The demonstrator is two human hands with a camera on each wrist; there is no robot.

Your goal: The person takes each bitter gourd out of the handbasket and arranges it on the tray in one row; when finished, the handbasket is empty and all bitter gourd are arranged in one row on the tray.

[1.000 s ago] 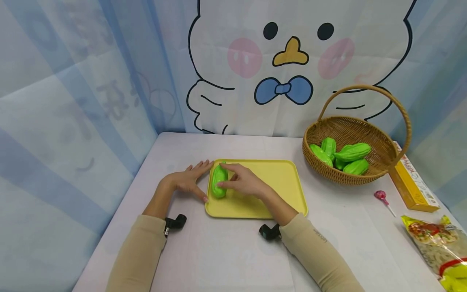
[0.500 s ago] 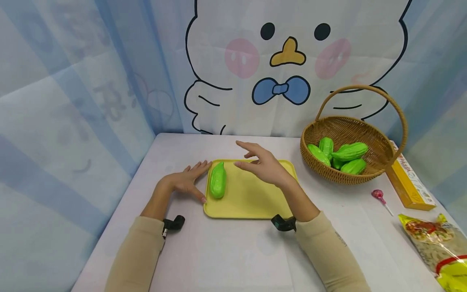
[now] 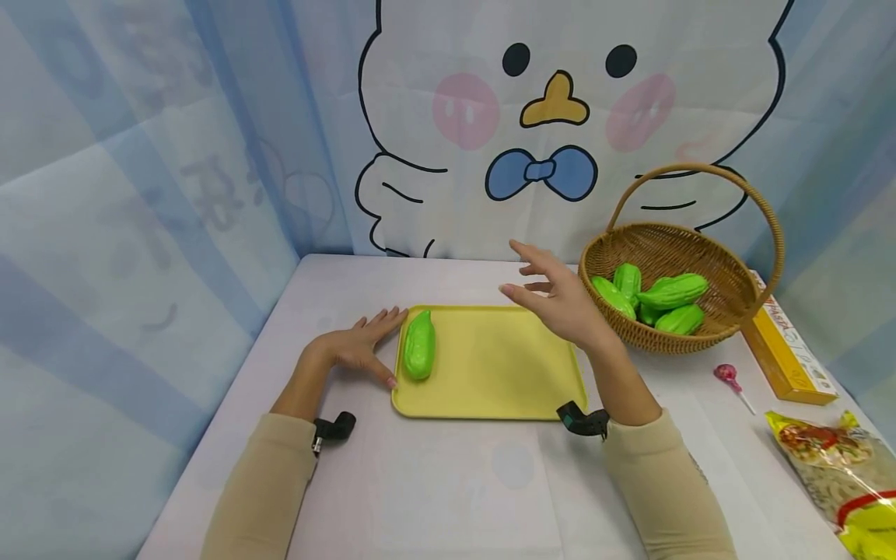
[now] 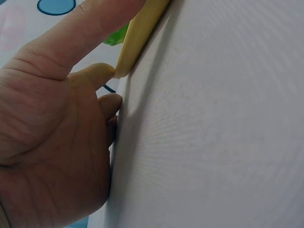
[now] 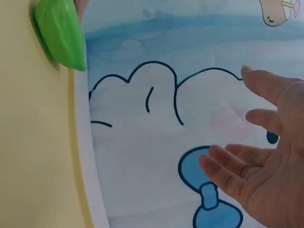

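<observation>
On the left part of a yellow tray lies one green bitter melon, lengthwise, with nothing holding it. My left hand rests at the tray's left edge, its fingers spread and straight. In the left wrist view the thumb and a fingertip touch the tray rim. My right hand is raised over the tray's far right corner, beside the wicker basket, its fingers loosely extended and holding nothing. Several more bitter melons lie in that basket. The right wrist view shows the bitter melon apart from the right hand.
Right of the basket lies a yellow pasta box. A lollipop is in front of the basket, and a clear-and-yellow food bag sits at the near right. A printed curtain hangs behind the table.
My right hand has let go of the bitter melon on the tray, lifted, and moved right toward the basket. The left hand and the bitter melon have stayed in place.
</observation>
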